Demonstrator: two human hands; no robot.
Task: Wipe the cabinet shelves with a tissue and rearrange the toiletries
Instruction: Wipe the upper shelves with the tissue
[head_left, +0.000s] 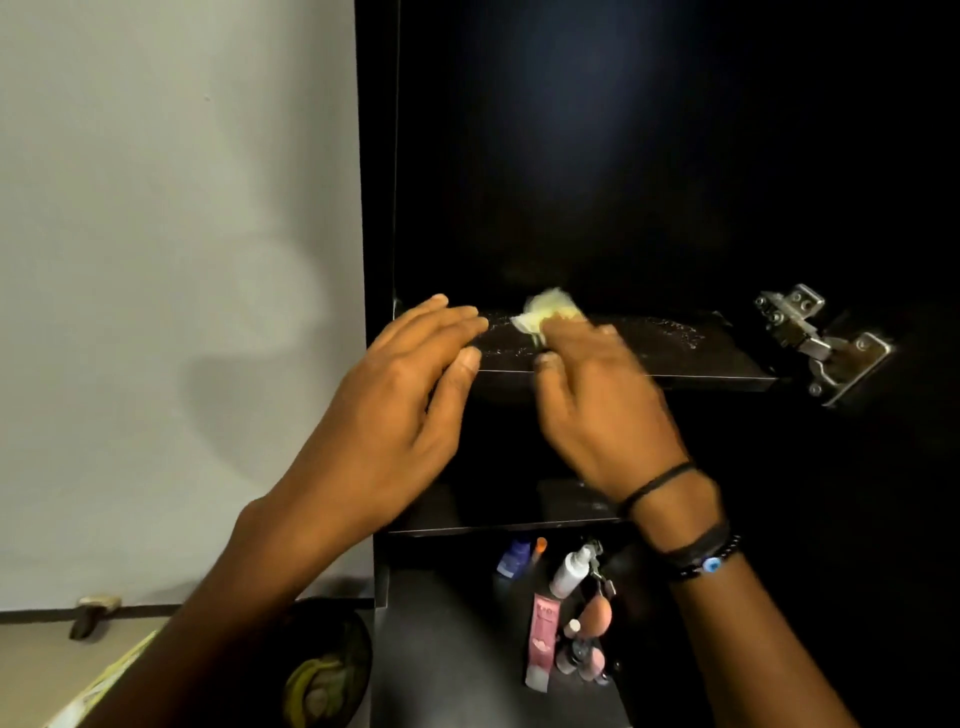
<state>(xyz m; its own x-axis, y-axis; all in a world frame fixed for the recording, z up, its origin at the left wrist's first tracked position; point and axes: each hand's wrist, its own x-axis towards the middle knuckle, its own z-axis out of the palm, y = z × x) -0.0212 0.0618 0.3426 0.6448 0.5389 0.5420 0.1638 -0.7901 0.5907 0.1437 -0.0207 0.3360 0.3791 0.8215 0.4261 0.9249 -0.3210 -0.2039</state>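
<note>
While the right hand grips a tissue on the shelf, the left hand rests, fingers straight, at the shelf's left edge; toiletries lie below the shelf.

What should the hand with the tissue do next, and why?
Probably sweep the tissue rightward along the shelf: the right hand holds it near the shelf's middle, and pale specks lie on the right part.

Both forearms reach up to the shelf: the left hand is flat, straight fingertips at its left front edge, and the blurred right hand bends its fingers over a tissue mid-shelf.
</note>
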